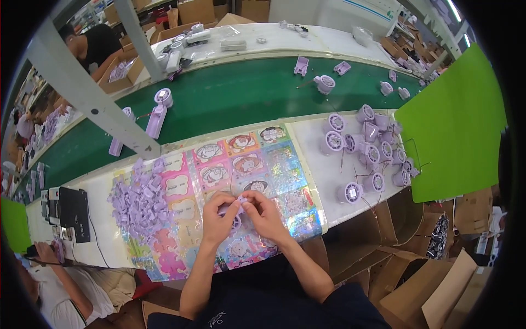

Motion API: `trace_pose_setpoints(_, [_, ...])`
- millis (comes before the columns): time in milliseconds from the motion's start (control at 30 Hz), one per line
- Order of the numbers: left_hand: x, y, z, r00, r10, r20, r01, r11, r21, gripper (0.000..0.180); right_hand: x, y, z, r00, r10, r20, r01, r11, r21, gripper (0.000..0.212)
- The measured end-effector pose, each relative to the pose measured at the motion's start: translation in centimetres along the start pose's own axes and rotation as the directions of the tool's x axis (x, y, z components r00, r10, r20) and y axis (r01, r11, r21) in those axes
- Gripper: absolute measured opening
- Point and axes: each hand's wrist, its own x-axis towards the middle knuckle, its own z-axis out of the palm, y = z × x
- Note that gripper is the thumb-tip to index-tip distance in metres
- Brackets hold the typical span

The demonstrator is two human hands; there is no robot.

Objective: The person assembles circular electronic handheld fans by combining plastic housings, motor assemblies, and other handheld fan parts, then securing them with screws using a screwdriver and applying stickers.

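Both of my hands meet over a mat of colourful printed sheets. My left hand is closed around a lilac fan head, whose round rim shows below the fingers. My right hand pinches a small lilac plastic part against the top of it, fingertips touching those of the left. The fingers cover most of both pieces, so I cannot tell how they fit together. Left of my hands lies a heap of small lilac plastic parts.
Several lilac fan heads with wires cluster on the white table at right, beside a green panel. A green conveyor belt carrying lilac pieces runs behind. A metal post rises at left. Cardboard boxes stand lower right; a co-worker sits lower left.
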Motion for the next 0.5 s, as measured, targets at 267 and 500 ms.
trace_pose_setpoints(267, [0.0, -0.5, -0.3, 0.993, -0.11, -0.03, 0.107, 0.991, -0.086, 0.008, 0.0, -1.0, 0.4, 0.994, -0.102, -0.023, 0.1, 0.992, -0.08, 0.024])
trace_pose_setpoints(500, [-0.9, -2.1, -2.3, 0.957, -0.088, -0.277, 0.061, 0.993, -0.104, 0.011, 3.0, -1.0, -2.4, 0.944, -0.312, -0.105, 0.237, 0.866, -0.441, 0.021])
